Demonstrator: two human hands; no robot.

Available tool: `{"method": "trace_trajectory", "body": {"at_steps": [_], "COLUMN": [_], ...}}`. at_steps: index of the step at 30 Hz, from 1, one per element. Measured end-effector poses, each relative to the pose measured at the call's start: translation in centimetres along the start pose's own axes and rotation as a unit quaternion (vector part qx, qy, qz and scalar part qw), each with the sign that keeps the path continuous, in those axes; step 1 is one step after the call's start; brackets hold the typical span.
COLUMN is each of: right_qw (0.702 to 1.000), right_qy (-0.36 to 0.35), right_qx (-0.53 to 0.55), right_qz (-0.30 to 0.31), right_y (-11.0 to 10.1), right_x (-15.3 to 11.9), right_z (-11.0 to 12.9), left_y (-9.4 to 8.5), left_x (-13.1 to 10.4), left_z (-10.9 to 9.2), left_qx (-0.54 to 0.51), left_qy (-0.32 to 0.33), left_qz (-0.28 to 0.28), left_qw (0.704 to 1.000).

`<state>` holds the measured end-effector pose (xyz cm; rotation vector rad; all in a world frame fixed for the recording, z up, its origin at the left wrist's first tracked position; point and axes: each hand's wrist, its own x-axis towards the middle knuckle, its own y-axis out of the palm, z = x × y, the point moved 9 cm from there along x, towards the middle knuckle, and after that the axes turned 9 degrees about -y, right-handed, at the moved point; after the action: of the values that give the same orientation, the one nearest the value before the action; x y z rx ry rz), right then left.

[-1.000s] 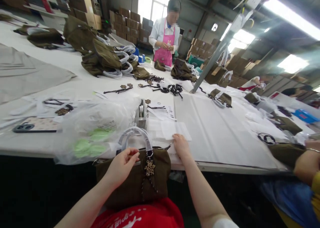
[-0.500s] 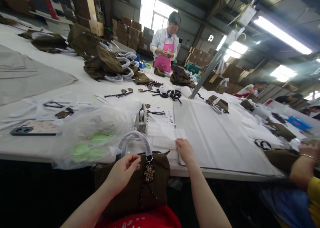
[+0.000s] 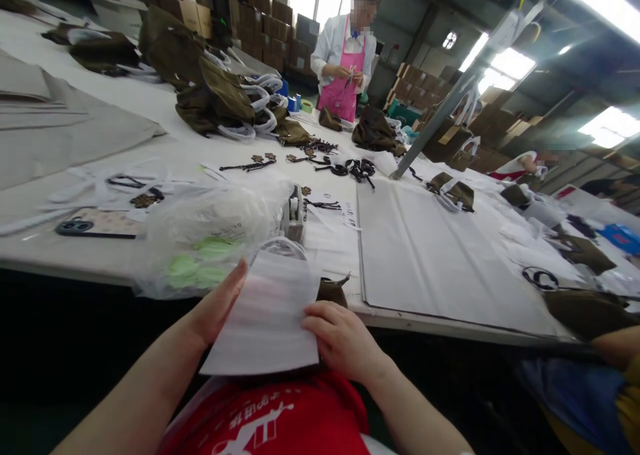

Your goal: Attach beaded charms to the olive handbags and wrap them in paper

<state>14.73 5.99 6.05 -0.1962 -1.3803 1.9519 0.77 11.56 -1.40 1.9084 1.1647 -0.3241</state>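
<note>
A thin white sheet (image 3: pixel 267 315) stands in front of my body and covers most of a dark olive handbag (image 3: pixel 333 292). Only the bag's upper right corner and part of its plastic-wrapped handle (image 3: pixel 283 244) show past the sheet. My right hand (image 3: pixel 340 338) grips the sheet's right edge, its bent fingers lying over the front. Along the left edge rests my left hand (image 3: pixel 220 305), open, with its fingers stretched out. The bag's star-shaped charm is hidden behind the sheet.
Beyond the bag lie a clear plastic bag (image 3: pixel 215 228) with green pieces, a tape dispenser (image 3: pixel 294 215) and a phone (image 3: pixel 100 223). Corded charms (image 3: pixel 350 170) and olive bags (image 3: pixel 215 98) sit farther back. A metal post (image 3: pixel 435 125) rises near a person in a pink apron (image 3: pixel 345 75).
My right hand has brought a white sheet from the table to the front of the handbag. My left hand has moved from the handle to the sheet's left edge. The view has shifted.
</note>
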Motion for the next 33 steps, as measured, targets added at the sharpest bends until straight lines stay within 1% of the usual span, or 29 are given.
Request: {"method": "trace_trajectory", "body": {"at_steps": [1,2,3,4,5,7,9,10,12,13,14,15,17,19,21,23,25,27,28,30,33], "right_qw": [1.000,1.000,0.999,0.999,0.995,0.977,0.954,0.947,0.942,0.940,0.939,0.937,0.934,0.934,0.938,0.942,0.937,0.927,0.926,0.937,0.959], "right_qy": [-0.007,-0.010,-0.002,0.024,0.068,0.188,0.286,0.314,0.331,0.333,0.333,0.334,0.336,0.338,0.336,0.333,0.344,0.360,0.363,0.341,0.281], "right_qx": [0.010,0.021,0.032,0.038,0.037,0.020,0.002,-0.006,-0.034,-0.055,-0.079,-0.100,-0.121,-0.113,-0.083,-0.029,0.043,0.093,0.098,0.072,0.022], "right_qz": [0.004,0.002,-0.008,-0.028,-0.055,-0.096,-0.088,-0.071,-0.045,-0.040,-0.036,-0.032,-0.015,0.003,0.004,-0.020,-0.041,-0.036,-0.028,-0.006,0.023], "right_y": [0.5,0.8,0.9,0.8,0.5,0.2,1.2,2.1,4.0,4.8,5.5,6.0,6.9,7.1,6.5,5.6,4.9,4.5,4.4,3.9,4.0], "right_x": [0.0,0.0,-0.1,-0.4,-0.7,-1.9,-2.9,-3.0,-2.6,-2.3,-1.9,-1.7,-1.4,-1.5,-1.7,-1.8,-2.0,-2.1,-2.1,-1.9,-1.4], "right_z": [0.3,0.4,0.2,-0.4,-1.5,-4.1,-6.1,-6.6,-6.9,-6.8,-6.6,-6.4,-6.1,-6.1,-6.7,-7.7,-9.3,-10.6,-11.0,-10.8,-8.7], "left_y": [-0.3,-0.9,-1.8,-2.8,-3.9,-6.1,-7.8,-8.4,-9.0,-9.1,-8.9,-8.6,-7.8,-7.2,-6.8,-6.2,-5.1,-3.9,-3.4,-2.8,-2.6], "left_x": [0.0,0.0,-0.1,-0.3,-0.7,-1.8,-3.0,-3.4,-3.8,-3.8,-3.5,-3.2,-2.5,-1.9,-1.1,-0.1,1.1,2.1,2.4,2.8,2.5], "left_z": [0.2,0.3,0.3,0.1,-0.1,-0.9,-1.7,-1.9,-2.0,-1.7,-1.2,-0.6,0.7,1.5,2.1,2.7,3.6,4.3,4.4,4.3,3.6], "left_qx": [0.008,0.019,0.031,0.040,0.047,0.066,0.127,0.175,0.278,0.315,0.335,0.337,0.308,0.277,0.269,0.275,0.283,0.289,0.292,0.303,0.330], "left_qy": [0.000,0.004,0.011,0.021,0.035,0.063,0.070,0.062,0.035,0.019,0.005,-0.007,-0.026,-0.033,-0.036,-0.047,-0.065,-0.075,-0.074,-0.064,-0.039], "left_qz": [-0.012,-0.035,-0.069,-0.107,-0.146,-0.209,-0.245,-0.257,-0.261,-0.251,-0.232,-0.207,-0.156,-0.130,-0.129,-0.125,-0.111,-0.103,-0.104,-0.113,-0.123], "left_qw": [1.000,0.999,0.997,0.993,0.988,0.974,0.959,0.948,0.924,0.915,0.913,0.918,0.938,0.951,0.954,0.952,0.950,0.949,0.948,0.944,0.935]}}
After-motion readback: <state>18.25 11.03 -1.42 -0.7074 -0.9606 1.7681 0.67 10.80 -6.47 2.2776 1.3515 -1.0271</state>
